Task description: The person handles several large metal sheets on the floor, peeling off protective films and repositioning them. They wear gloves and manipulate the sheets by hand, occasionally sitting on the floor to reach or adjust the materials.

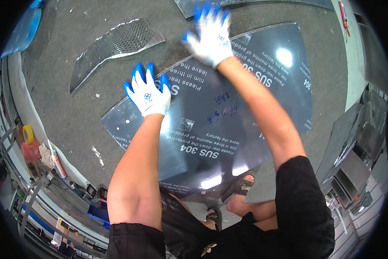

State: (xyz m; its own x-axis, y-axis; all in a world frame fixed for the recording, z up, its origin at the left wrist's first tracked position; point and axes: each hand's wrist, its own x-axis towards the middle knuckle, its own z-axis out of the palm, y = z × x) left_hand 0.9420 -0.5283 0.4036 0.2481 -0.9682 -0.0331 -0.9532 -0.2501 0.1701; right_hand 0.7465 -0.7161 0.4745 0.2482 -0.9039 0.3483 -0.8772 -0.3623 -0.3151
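A large dark metal sheet (pixel 194 129) covered in printed protective film lies in front of me, with handwritten blue marks near its middle. My left hand (pixel 150 93), in a white glove with blue fingertips, rests with fingers spread at the sheet's far left edge. Farther off and to the right, my right hand (pixel 211 41), gloved alike, reaches past the far edge. Motion blurs it, but its fingers look stretched apart and nothing shows in them. Beyond my left hand lies a curved piece of metal mesh (pixel 116 45) on the grey surface.
Another dark panel (pixel 254 3) lies at the far side. A red-handled tool (pixel 344 17) is at the far right. Yellow tape (pixel 28 134) and a tube (pixel 59 165) sit at the left. Metal pieces (pixel 353 170) stand at the right; my sandalled foot (pixel 241 186) is at the near edge.
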